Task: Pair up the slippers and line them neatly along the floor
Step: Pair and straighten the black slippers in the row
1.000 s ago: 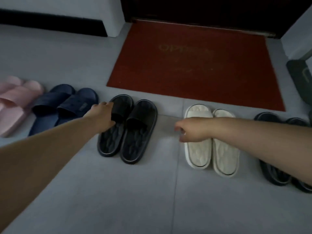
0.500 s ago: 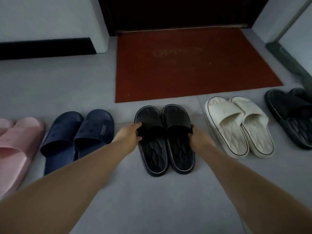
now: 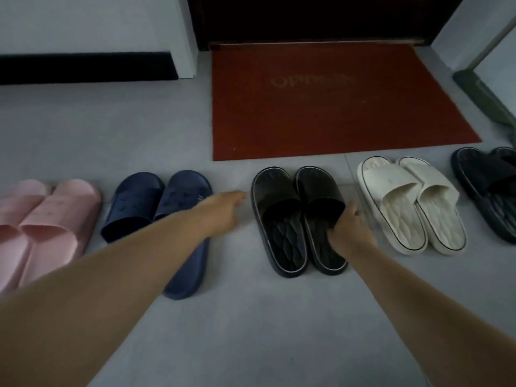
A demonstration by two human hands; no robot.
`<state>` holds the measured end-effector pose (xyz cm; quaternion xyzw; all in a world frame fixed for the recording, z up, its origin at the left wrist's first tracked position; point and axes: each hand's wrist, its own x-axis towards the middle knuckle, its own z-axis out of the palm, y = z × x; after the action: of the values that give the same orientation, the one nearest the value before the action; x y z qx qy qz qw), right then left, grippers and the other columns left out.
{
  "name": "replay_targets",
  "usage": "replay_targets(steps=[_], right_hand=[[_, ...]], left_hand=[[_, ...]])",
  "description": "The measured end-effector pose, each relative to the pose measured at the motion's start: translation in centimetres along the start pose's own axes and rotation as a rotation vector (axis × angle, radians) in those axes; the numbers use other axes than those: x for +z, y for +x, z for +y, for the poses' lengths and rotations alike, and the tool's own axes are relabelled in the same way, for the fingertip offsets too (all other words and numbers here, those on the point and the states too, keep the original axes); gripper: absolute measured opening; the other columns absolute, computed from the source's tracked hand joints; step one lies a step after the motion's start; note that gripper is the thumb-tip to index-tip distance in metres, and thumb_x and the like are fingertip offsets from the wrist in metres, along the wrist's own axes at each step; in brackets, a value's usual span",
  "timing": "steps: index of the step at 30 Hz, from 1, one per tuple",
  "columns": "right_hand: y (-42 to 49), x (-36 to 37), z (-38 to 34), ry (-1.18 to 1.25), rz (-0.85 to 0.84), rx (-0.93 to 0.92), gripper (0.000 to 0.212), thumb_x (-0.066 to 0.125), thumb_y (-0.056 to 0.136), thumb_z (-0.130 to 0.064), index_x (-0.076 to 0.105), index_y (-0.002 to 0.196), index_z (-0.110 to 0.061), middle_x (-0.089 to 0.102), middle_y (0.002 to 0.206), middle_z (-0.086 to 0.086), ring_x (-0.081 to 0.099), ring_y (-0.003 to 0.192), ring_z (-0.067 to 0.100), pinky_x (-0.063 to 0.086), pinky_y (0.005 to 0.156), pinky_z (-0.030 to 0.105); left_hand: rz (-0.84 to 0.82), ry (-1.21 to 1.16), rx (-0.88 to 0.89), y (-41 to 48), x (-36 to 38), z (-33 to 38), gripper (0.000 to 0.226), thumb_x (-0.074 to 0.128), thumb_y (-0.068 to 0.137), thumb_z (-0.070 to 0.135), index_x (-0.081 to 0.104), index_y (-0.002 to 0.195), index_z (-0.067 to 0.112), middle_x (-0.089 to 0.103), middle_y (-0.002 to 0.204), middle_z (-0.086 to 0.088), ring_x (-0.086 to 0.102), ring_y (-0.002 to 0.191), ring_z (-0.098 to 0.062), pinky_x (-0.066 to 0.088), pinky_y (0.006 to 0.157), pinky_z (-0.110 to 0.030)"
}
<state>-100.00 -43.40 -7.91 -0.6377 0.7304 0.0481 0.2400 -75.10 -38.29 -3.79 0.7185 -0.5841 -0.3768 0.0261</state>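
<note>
Pink slippers point(image 3: 55, 216) lie as a pair at the left edge of the frame, side by side and touching, toes pointing to the top. Just right of them sit the navy slippers point(image 3: 134, 202), also together, though the right one lies a little lower than its mate and is partly hidden by the left forearm that crosses it. The left hand point(image 3: 223, 210) reaches up from the lower left and hangs over bare grey floor point(image 3: 251, 317) in the gap between the navy pair and the next pair; its fingers are stretched out and hold nothing, and the hand is somewhat blurred.

At the centre stand the black slippers point(image 3: 282, 210), pressed side by side just below the lower edge of the red doormat point(image 3: 335, 113). The right hand point(image 3: 351, 236) grips the right-hand one of this pair, thumb against the outer side of the strap and fingers curled into the footbed under it.

Right of that lie the white slippers point(image 3: 402, 191), paired and angled slightly to the upper left. At the right edge a second dark pair point(image 3: 483, 174) is cut off by the frame. All five pairs form one row across the middle of the frame.
</note>
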Motion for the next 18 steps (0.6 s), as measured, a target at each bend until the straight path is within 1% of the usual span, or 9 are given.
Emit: replay_targets(steps=[2,4,6,7,9,11,14,16,18], right_hand=[[-2.9,0.4,-2.4,0.045,-0.007,-0.145,0.067,0.054,0.085,-0.018,0.019,0.142,-0.013,0.037,0.14,0.019,0.05,0.118,0.04,0.044,0.093,0.047],[-5.4,1.2,-5.3,0.016,-0.11,-0.305,0.055,0.053,0.085,-0.019,0.03,0.136,-0.016,0.038,0.134,0.017,0.054,0.111,0.039,0.045,0.093,0.043],[-7.2,2.4,-8.2,-0.026,-0.233,-0.419,0.047,0.051,0.087,-0.021,0.038,0.132,-0.017,0.039,0.132,0.015,0.053,0.111,0.035,0.043,0.095,0.037],[-8.0,3.1,-9.7,-0.033,-0.284,-0.455,0.046,0.051,0.088,-0.022,0.039,0.133,-0.018,0.039,0.133,0.014,0.052,0.114,0.032,0.042,0.098,0.034],[-9.4,4.4,-12.7,-0.027,-0.35,-0.488,0.048,0.052,0.089,-0.026,0.039,0.135,-0.021,0.038,0.136,0.011,0.048,0.119,0.029,0.04,0.101,0.032],[-10.3,5.6,-15.5,-0.014,-0.38,-0.501,0.048,0.052,0.088,-0.024,0.041,0.135,-0.028,0.034,0.141,0.013,0.042,0.128,0.03,0.037,0.106,0.032],[-10.6,6.9,-18.5,-0.031,-0.458,-0.504,0.045,0.049,0.091,-0.02,0.046,0.133,-0.033,0.004,0.157,0.015,0.016,0.144,0.031,0.028,0.114,0.036],[-10.6,7.2,-19.5,-0.093,-0.487,-0.48,0.048,0.047,0.091,-0.019,0.04,0.138,-0.031,-0.012,0.158,0.01,0.011,0.145,0.031,0.027,0.115,0.037],[-9.9,7.1,-20.0,-0.133,-0.5,-0.471,0.056,0.046,0.092,-0.019,0.027,0.145,-0.023,-0.021,0.157,0.007,0.015,0.144,0.03,0.03,0.113,0.035]], left_hand=[[0.098,0.039,-0.007,-1.7,-3.3,-3.1,0.047,0.052,0.088,0.005,0.045,0.134,0.011,0.057,0.129,-0.011,0.054,0.116,-0.029,0.043,0.096,-0.032],[0.238,0.132,-0.064,-3.4,-5.5,-7.5,0.04,0.056,0.086,0.011,0.051,0.126,0.009,0.058,0.125,-0.016,0.055,0.114,-0.034,0.045,0.095,-0.037],[0.287,0.222,-0.185,-5.2,-6.4,-12.4,0.051,0.061,0.083,0.019,0.045,0.13,0.009,0.052,0.132,-0.019,0.05,0.119,-0.038,0.042,0.098,-0.039],[0.256,0.226,-0.253,-6.0,-6.3,-14.7,0.061,0.063,0.082,0.022,0.038,0.137,0.01,0.048,0.136,-0.019,0.047,0.122,-0.039,0.04,0.102,-0.04],[0.168,0.116,-0.312,-7.0,-5.7,-18.2,0.077,0.065,0.083,0.022,0.022,0.145,0.008,0.044,0.14,-0.021,0.046,0.125,-0.039,0.038,0.105,-0.042],[0.151,-0.022,-0.293,-7.3,-4.7,-20.3,0.081,0.064,0.085,0.016,0.014,0.148,0.008,0.044,0.141,-0.022,0.046,0.126,-0.038,0.036,0.107,-0.041],[0.263,-0.083,-0.268,-7.0,-3.8,-21.3,0.072,0.059,0.088,0.014,0.02,0.148,0.015,0.05,0.139,-0.016,0.051,0.122,-0.035,0.038,0.106,-0.037],[0.317,-0.13,-0.275,-6.8,-3.4,-21.3,0.064,0.058,0.088,0.012,0.029,0.145,0.018,0.053,0.137,-0.013,0.052,0.122,-0.034,0.039,0.104,-0.035],[0.368,-0.162,-0.291,-6.3,-3.3,-20.7,0.059,0.057,0.089,0.013,0.035,0.143,0.02,0.055,0.135,-0.013,0.052,0.122,-0.033,0.039,0.103,-0.033]])
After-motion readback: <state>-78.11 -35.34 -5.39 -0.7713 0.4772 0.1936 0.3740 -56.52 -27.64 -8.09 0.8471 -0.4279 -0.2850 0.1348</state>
